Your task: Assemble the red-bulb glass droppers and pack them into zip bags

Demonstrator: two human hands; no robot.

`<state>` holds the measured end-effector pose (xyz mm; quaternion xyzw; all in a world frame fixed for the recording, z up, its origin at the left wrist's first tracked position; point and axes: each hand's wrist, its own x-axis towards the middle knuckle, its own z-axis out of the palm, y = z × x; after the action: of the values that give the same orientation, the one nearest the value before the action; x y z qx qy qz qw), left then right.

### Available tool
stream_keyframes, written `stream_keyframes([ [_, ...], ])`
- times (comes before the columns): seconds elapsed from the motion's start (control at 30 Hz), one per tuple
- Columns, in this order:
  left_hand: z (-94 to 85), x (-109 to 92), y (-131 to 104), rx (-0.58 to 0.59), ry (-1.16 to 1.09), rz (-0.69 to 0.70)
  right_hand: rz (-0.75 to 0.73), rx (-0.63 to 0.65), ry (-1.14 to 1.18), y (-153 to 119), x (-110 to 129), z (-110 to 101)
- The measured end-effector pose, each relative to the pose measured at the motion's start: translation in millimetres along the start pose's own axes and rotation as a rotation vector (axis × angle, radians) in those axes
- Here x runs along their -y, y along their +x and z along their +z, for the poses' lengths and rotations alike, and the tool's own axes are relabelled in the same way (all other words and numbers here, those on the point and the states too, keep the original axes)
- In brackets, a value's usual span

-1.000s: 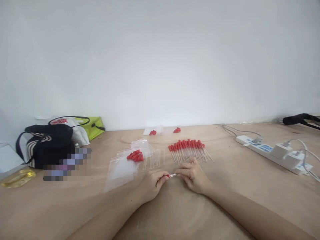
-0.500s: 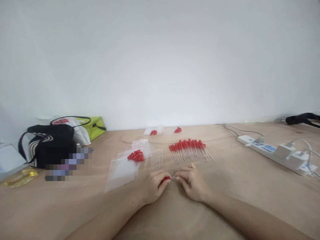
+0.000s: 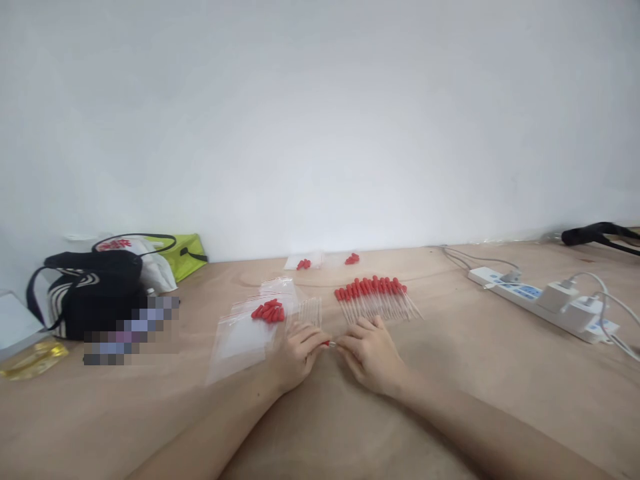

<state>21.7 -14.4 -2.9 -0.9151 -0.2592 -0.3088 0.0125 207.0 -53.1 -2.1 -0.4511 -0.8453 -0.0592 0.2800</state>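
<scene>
My left hand (image 3: pixel 300 353) pinches a red rubber bulb (image 3: pixel 327 343), mostly hidden by the fingers. From it a short stretch of clear tube (image 3: pixel 333 345) runs to my right hand (image 3: pixel 367 353), whose fingertips grip the tube. Behind my right hand lies a fanned row of clear droppers with red bulbs (image 3: pixel 373 288). Several clear tubes without bulbs (image 3: pixel 311 310) lie just behind my left hand. Further left, a heap of loose red bulbs (image 3: pixel 269 311) rests on clear zip bags (image 3: pixel 240 337).
Two small groups of red bulbs (image 3: pixel 303 265) (image 3: pixel 352 259) lie near the wall. At left stand a black bag (image 3: pixel 100 287), a green bag (image 3: pixel 185 257) and a yellow item (image 3: pixel 35 359). A white power strip (image 3: pixel 540 300) with cables lies at right.
Both hands have moved slightly up and left in the view and closer together. Less of the red bulb and tube shows between them. My left hand now partly covers the loose tubes.
</scene>
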Motion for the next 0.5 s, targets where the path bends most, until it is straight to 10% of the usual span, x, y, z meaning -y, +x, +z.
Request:
stream_keyframes([
  [0.5,-8.8,18.5,-5.4,-0.206,0.204,-0.393,0.750,0.035,0.008,72.6,-45.6,27.4],
])
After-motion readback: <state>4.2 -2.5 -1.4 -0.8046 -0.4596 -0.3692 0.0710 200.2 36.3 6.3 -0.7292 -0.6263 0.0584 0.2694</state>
